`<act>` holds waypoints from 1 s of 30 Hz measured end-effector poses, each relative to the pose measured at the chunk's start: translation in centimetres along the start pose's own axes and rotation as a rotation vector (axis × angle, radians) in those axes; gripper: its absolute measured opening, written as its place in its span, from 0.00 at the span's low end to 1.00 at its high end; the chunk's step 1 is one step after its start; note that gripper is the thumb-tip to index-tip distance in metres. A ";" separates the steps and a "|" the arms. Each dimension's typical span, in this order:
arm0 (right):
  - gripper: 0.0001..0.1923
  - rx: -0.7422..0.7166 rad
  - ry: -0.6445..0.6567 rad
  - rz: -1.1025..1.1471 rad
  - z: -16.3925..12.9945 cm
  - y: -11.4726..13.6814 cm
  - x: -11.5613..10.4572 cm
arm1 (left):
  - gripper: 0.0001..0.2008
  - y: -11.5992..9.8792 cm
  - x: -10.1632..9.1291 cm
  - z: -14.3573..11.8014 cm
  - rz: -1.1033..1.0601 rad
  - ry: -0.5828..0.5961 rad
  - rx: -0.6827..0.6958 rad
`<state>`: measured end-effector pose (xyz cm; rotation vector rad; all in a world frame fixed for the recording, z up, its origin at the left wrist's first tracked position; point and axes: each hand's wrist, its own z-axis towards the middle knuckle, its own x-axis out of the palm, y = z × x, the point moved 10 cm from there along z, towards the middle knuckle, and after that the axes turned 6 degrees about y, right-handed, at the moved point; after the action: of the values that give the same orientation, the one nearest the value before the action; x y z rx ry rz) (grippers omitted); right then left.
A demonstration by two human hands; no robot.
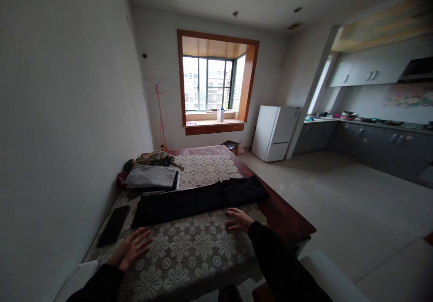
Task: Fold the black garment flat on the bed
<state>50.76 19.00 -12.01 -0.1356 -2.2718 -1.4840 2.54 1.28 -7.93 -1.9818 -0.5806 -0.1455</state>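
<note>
A long strip of folded black cloth (199,201), perhaps a pair of trousers, lies across the table. Just short of its left end, my left hand (133,248) hovers with fingers spread, holding nothing. My right hand (238,221) is near the cloth's near edge, right of its middle; its fingers are apart and nothing is in them. Whether the right fingertips touch the table cover cannot be made out. Beyond the strip, at the left, sits a stack of folded clothes (151,177), grey on top with black below. A flat dark rectangular item (113,226) rests left of my left hand.
A lace cover with flowers (181,246) spreads over the dark red wooden table (284,211). The white wall (67,112) runs close along the left. A camouflage-coloured bundle (157,158) lies behind the stack. A pale chair (333,277) stands at the near right, a white fridge (275,132) farther back.
</note>
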 end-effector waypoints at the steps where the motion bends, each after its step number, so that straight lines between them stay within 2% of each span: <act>1: 0.12 -0.006 0.001 0.075 0.3 -0.8 0.9 | 0.17 1.1 0.8 -0.1 -0.160 -0.006 0.012; 3: 0.09 -0.017 -0.021 0.182 0.9 -1.8 2.0 | 0.21 2.9 1.4 -0.3 -0.420 -0.053 0.018; 6: 0.03 -0.031 -0.044 0.324 1.9 -2.0 2.7 | 0.28 3.2 1.5 -0.4 -0.638 -0.094 0.057; 9: 0.04 -0.019 -0.025 0.413 2.4 -1.7 3.4 | 0.32 2.1 1.5 0.0 -0.712 -0.086 0.064; 13: 0.05 0.045 0.087 0.451 2.0 -1.9 5.3 | 0.32 1.5 1.8 1.3 -0.723 -0.035 0.024; 16: 0.06 0.077 0.195 0.467 1.6 -2.1 6.4 | 0.32 1.9 0.7 2.7 -0.695 -0.042 0.110; 18: 0.08 0.076 0.265 0.501 1.7 -2.2 6.6 | 0.30 2.4 0.2 3.7 -0.708 0.005 0.177; 20: 0.08 0.060 0.287 0.535 2.0 -2.3 6.2 | 0.30 3.0 0.4 4.6 -0.758 0.118 0.179; 26: 0.11 0.055 0.281 0.586 2.9 -2.5 4.8 | 0.41 2.4 1.9 4.7 -0.919 0.451 0.167; 28: 0.10 0.053 0.293 0.589 3.2 -2.6 4.7 | 0.42 2.3 1.9 4.8 -0.930 0.466 0.186; 30: 0.09 0.037 0.296 0.587 3.5 -2.7 4.5 | 0.42 2.8 1.3 5.3 -0.915 0.421 0.194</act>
<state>44.85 20.28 -13.75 -0.4903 -1.8075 -1.0686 4.19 5.28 -12.19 -1.3111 -1.1232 -0.9961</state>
